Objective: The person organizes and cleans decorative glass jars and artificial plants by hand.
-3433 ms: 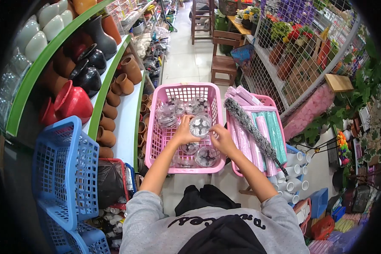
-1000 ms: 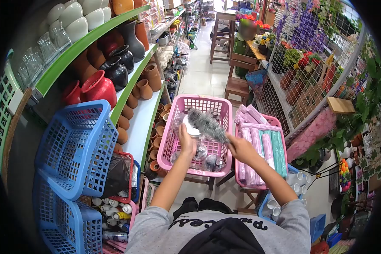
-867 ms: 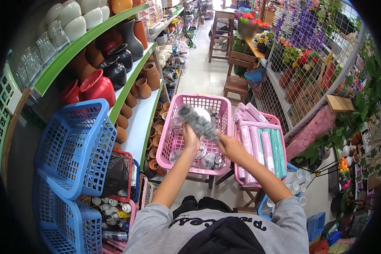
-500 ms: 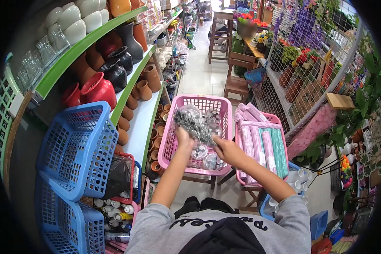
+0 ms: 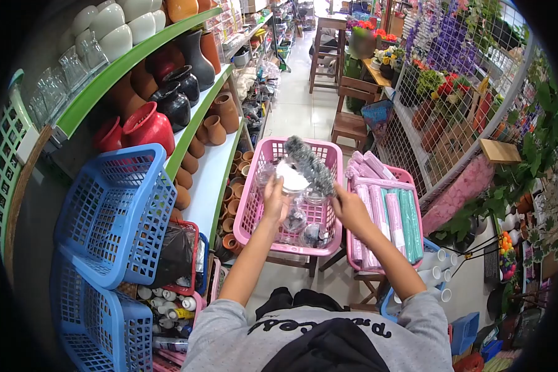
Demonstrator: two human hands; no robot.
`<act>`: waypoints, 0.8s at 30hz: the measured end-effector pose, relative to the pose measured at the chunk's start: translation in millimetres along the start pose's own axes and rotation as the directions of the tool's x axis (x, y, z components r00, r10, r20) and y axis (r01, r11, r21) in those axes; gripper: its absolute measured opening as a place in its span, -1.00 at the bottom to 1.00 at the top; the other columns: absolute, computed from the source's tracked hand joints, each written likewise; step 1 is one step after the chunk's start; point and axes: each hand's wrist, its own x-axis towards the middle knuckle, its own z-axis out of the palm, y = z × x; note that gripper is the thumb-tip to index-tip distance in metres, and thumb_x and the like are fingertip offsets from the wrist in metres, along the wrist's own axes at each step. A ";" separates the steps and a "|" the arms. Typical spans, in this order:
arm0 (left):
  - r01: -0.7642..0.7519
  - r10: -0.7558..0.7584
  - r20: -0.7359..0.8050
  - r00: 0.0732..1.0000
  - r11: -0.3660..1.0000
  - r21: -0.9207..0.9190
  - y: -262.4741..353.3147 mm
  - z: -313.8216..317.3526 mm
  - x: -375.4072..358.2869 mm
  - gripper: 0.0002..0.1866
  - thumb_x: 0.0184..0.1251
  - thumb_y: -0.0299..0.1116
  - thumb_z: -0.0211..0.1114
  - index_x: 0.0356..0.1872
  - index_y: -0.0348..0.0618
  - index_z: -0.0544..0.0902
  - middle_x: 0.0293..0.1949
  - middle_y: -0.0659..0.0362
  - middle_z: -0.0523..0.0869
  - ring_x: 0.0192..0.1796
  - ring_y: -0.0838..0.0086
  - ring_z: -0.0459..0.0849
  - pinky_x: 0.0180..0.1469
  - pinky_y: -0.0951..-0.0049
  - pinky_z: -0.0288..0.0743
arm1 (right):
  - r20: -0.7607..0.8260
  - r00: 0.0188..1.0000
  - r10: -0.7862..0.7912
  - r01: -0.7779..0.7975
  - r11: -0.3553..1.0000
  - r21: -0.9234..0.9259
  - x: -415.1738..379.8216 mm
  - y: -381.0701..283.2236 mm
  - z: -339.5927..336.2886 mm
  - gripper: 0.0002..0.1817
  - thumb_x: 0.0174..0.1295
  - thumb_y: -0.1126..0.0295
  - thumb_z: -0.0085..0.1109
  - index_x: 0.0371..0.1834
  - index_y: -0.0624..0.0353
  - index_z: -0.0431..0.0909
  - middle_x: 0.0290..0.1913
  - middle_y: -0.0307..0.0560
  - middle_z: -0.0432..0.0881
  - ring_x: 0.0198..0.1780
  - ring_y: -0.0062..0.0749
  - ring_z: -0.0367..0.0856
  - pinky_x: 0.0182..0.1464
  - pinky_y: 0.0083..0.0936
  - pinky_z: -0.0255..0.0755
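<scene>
Over the pink basket (image 5: 244, 214), my left hand (image 5: 276, 201) is closed on a clear-wrapped item (image 5: 293, 176) with a white face. My right hand (image 5: 348, 208) grips the lower end of a grey-green fuzzy duster (image 5: 310, 162), which slants up to the left behind the wrapped item. Several clear-wrapped round items (image 5: 314, 235) lie in the basket below my hands. Right of it, a second pink basket (image 5: 417, 217) holds pink and green wrapped rolls (image 5: 395, 220).
Stacked blue baskets (image 5: 115, 217) stand at the left, beside shelves (image 5: 192, 180) of clay pots and vases. A wooden chair (image 5: 352, 118) and a white wire rack (image 5: 440, 124) with artificial flowers are ahead on the right.
The duster has turned more upright and shifted right. My left hand has left it and now holds the wrapped item with the white face up. My right hand has moved slightly right and up.
</scene>
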 end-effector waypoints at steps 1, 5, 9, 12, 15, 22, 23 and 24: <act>0.000 0.000 0.003 1.000 1.000 0.001 0.7 -4.0 1.8 -0.73 0.33 -0.43 0.14 0.01 -0.18 0.40 -0.08 0.10 0.59 -0.05 0.34 0.62 0.04 0.20 0.54 | -0.018 0.997 0.080 -0.079 0.996 0.048 4.7 3.8 -3.7 -0.55 0.21 0.35 0.03 0.18 0.20 0.37 -0.37 0.30 0.59 -0.30 0.17 0.58 -0.25 -0.07 0.43; 0.161 -0.171 0.215 0.961 0.985 0.064 -0.5 -19.8 13.5 -0.67 0.22 -0.59 0.15 0.02 -0.24 0.40 -0.12 0.08 0.60 -0.13 0.38 0.64 -0.02 0.28 0.56 | 0.013 0.977 0.211 -0.204 0.926 0.318 7.4 -6.0 -15.9 -0.56 0.23 0.34 0.02 0.18 0.20 0.37 -0.42 0.31 0.58 -0.31 0.16 0.60 -0.29 -0.05 0.41; -0.213 0.151 0.152 0.977 0.773 0.597 -17.7 -29.4 23.2 -0.62 0.17 -0.57 0.21 0.05 -0.28 0.47 -0.08 0.11 0.61 -0.05 0.40 0.60 0.04 0.35 0.48 | 0.099 0.984 -0.150 0.164 0.975 -0.149 -9.0 -18.7 -0.3 -0.53 0.21 0.33 0.04 0.23 0.05 0.34 -0.35 0.12 0.62 -0.35 0.05 0.62 -0.36 -0.13 0.48; -0.463 0.380 0.292 0.877 0.514 0.722 -12.6 -19.6 23.3 -0.55 -0.01 -0.65 0.25 0.00 -0.29 0.45 -0.07 0.09 0.58 0.00 0.33 0.54 0.12 0.38 0.35 | 0.012 0.987 -0.158 0.158 0.972 -0.176 -7.3 -19.0 4.0 -0.49 0.18 0.33 0.06 0.26 -0.02 0.31 -0.32 0.06 0.62 -0.39 0.01 0.61 -0.37 -0.12 0.49; -0.508 0.463 0.268 0.845 0.538 0.673 -9.5 -10.9 21.3 -0.48 -0.04 -0.68 0.25 0.05 -0.27 0.40 -0.02 0.08 0.53 0.04 0.34 0.50 0.16 0.41 0.31 | -0.035 0.993 -0.111 0.105 0.986 -0.130 -10.1 -39.1 2.8 -0.52 0.19 0.33 0.05 0.23 0.02 0.35 -0.32 0.13 0.62 -0.36 0.06 0.61 -0.35 -0.10 0.47; -0.617 0.502 0.480 0.719 0.143 0.774 -16.0 -41.7 28.5 -0.48 -0.04 -0.61 0.32 0.03 -0.26 0.40 -0.02 -0.02 0.53 0.07 0.34 0.51 0.16 0.38 0.31 | 0.076 0.995 -0.068 0.065 0.997 0.042 -6.8 -32.1 -13.0 -0.54 0.18 0.33 0.03 0.17 0.18 0.39 -0.44 0.24 0.59 -0.39 0.15 0.58 -0.30 -0.08 0.44; -0.581 0.404 0.544 0.736 -0.035 0.813 -21.1 -55.3 33.8 -0.55 -0.07 -0.58 0.32 -0.06 -0.30 0.46 -0.01 -0.07 0.53 0.08 0.33 0.49 0.17 0.40 0.28 | 0.076 0.995 -0.065 0.061 0.997 0.043 -6.9 -31.9 -13.0 -0.54 0.18 0.33 0.03 0.17 0.18 0.39 -0.44 0.24 0.59 -0.39 0.15 0.58 -0.30 -0.08 0.44; -0.562 0.349 0.458 0.818 0.307 0.768 -3.3 -26.7 19.8 -0.58 -0.10 -0.55 0.34 -0.12 -0.32 0.50 -0.07 -0.09 0.58 0.01 0.28 0.55 0.12 0.41 0.34 | 0.066 0.992 -0.108 0.108 0.994 -0.008 -6.0 -31.9 -12.4 -0.54 0.18 0.33 0.03 0.17 0.19 0.39 -0.45 0.23 0.59 -0.40 0.15 0.58 -0.31 -0.08 0.44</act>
